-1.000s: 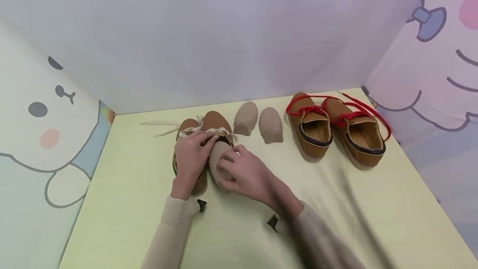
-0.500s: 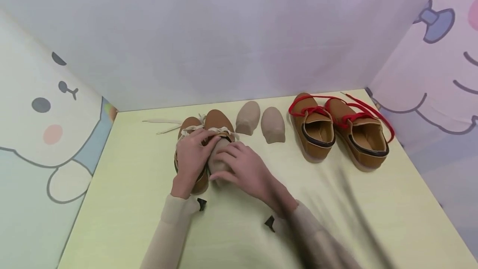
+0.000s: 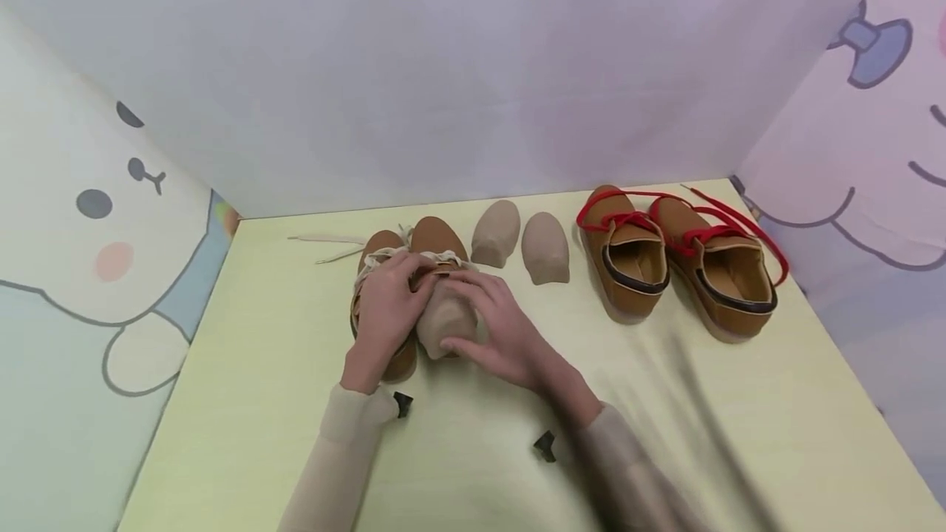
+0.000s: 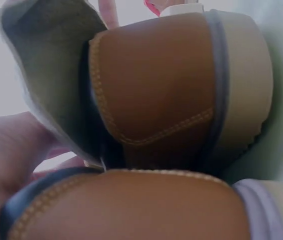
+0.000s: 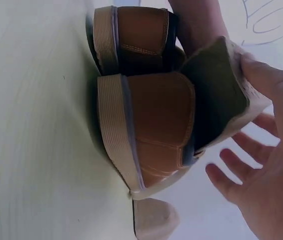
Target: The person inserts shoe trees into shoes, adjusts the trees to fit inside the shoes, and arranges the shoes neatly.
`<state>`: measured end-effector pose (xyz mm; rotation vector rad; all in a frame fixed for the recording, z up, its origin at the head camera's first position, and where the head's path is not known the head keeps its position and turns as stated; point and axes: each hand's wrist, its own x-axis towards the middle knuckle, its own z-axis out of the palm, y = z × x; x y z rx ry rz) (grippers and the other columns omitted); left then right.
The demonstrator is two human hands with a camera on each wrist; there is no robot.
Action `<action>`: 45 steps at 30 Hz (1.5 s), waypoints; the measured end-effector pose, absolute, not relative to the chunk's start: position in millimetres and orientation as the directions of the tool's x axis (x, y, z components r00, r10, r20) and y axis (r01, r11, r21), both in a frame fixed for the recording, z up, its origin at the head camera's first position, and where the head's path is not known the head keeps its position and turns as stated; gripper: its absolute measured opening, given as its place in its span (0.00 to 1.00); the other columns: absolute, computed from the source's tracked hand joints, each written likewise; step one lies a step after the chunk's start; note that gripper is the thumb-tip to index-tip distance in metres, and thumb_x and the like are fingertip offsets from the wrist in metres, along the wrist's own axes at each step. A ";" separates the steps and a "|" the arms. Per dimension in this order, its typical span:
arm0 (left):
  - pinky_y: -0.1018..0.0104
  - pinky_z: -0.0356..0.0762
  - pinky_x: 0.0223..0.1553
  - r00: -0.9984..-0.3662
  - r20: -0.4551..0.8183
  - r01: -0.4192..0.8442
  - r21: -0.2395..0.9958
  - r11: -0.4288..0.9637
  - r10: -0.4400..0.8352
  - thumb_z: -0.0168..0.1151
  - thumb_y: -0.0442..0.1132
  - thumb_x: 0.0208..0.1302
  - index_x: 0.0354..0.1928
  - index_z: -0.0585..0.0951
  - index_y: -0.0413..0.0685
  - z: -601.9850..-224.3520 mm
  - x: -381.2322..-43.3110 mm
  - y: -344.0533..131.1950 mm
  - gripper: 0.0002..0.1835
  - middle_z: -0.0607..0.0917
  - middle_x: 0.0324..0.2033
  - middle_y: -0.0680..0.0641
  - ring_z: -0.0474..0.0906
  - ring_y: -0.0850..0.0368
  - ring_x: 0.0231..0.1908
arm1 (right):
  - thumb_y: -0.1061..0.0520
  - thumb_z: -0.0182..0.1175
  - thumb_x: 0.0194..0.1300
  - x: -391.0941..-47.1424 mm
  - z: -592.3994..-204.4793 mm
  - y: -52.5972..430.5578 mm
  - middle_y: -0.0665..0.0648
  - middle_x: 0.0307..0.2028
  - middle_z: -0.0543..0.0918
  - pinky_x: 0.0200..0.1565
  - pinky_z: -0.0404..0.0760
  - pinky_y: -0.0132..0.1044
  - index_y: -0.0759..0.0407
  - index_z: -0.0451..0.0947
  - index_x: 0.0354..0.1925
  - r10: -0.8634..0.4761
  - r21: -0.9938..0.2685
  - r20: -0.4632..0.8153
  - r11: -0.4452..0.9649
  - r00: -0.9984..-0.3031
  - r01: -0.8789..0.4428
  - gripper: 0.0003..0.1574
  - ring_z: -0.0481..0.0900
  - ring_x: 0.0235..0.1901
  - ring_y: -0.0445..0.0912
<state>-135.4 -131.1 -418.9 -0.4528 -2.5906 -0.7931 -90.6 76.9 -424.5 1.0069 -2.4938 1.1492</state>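
Observation:
Two brown shoes with white laces stand side by side at the left in the head view. From the opening of the right-hand shoe [image 3: 436,236] sticks a hollow beige shoe insert [image 3: 447,318], its wide end tilted up out of the heel. My left hand [image 3: 388,298] lies over the left-hand shoe [image 5: 140,35], thumb and finger pinching the tongue of the right-hand shoe. My right hand [image 3: 506,327] spans the shoe insert, thumb at its back rim and fingers along its front side. In the right wrist view the other fingers are spread apart. The insert's front tip is hidden inside the shoe.
Two more beige inserts [image 3: 496,232] lie on the table behind my right hand. At the right stand two brown shoes [image 3: 624,286] with red laces, their openings bare. Loose white lace ends [image 3: 328,240] trail left. A wall borders the table's far edge.
My right hand's fingers have moved from the insert's back end forward along it and spread, uncovering that end. My left hand keeps its hold. The head view has shifted slightly.

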 end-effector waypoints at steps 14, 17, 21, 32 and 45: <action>0.55 0.83 0.37 -0.884 0.425 0.403 0.475 0.782 0.197 0.74 0.43 0.65 0.44 0.92 0.53 -417.0 -133.5 -126.1 0.08 0.91 0.37 0.51 0.88 0.52 0.36 | 0.39 0.71 0.65 -91.1 -440.3 69.6 0.60 0.82 0.56 0.78 0.61 0.59 0.56 0.57 0.81 -0.404 -0.734 0.301 0.481 -0.864 -0.480 0.57 0.54 0.82 0.53; 0.54 0.84 0.37 -0.877 0.435 0.411 0.457 0.788 0.205 0.74 0.43 0.65 0.44 0.92 0.53 -415.3 -132.5 -127.2 0.08 0.91 0.37 0.51 0.89 0.51 0.37 | 0.37 0.70 0.66 -94.2 -439.8 68.2 0.59 0.82 0.57 0.78 0.60 0.58 0.55 0.56 0.81 -0.397 -0.753 0.266 0.483 -0.878 -0.446 0.57 0.54 0.82 0.52; 0.53 0.85 0.37 -0.869 0.449 0.423 0.457 0.783 0.207 0.75 0.42 0.64 0.43 0.93 0.52 -413.3 -131.7 -129.3 0.07 0.91 0.37 0.50 0.89 0.50 0.37 | 0.36 0.70 0.66 -100.7 -435.6 67.3 0.57 0.80 0.61 0.78 0.61 0.56 0.57 0.56 0.81 -0.400 -0.772 0.248 0.469 -0.882 -0.430 0.57 0.58 0.80 0.52; 0.53 0.85 0.40 -0.883 0.425 0.408 0.477 0.779 0.202 0.76 0.42 0.63 0.44 0.93 0.52 -412.8 -133.3 -135.2 0.08 0.92 0.39 0.51 0.90 0.52 0.40 | 0.41 0.69 0.69 -111.7 -432.6 67.2 0.54 0.74 0.70 0.76 0.65 0.52 0.56 0.63 0.77 -0.420 -0.784 0.271 0.425 -0.866 -0.452 0.47 0.67 0.75 0.49; 0.53 0.86 0.41 -0.899 0.389 0.384 0.485 0.785 0.199 0.74 0.40 0.65 0.45 0.92 0.53 -410.9 -133.5 -138.1 0.08 0.92 0.41 0.51 0.90 0.51 0.42 | 0.37 0.68 0.69 -112.6 -440.0 57.3 0.56 0.71 0.70 0.70 0.72 0.55 0.53 0.68 0.74 -0.331 -0.742 0.277 0.523 -0.902 -0.419 0.44 0.70 0.71 0.54</action>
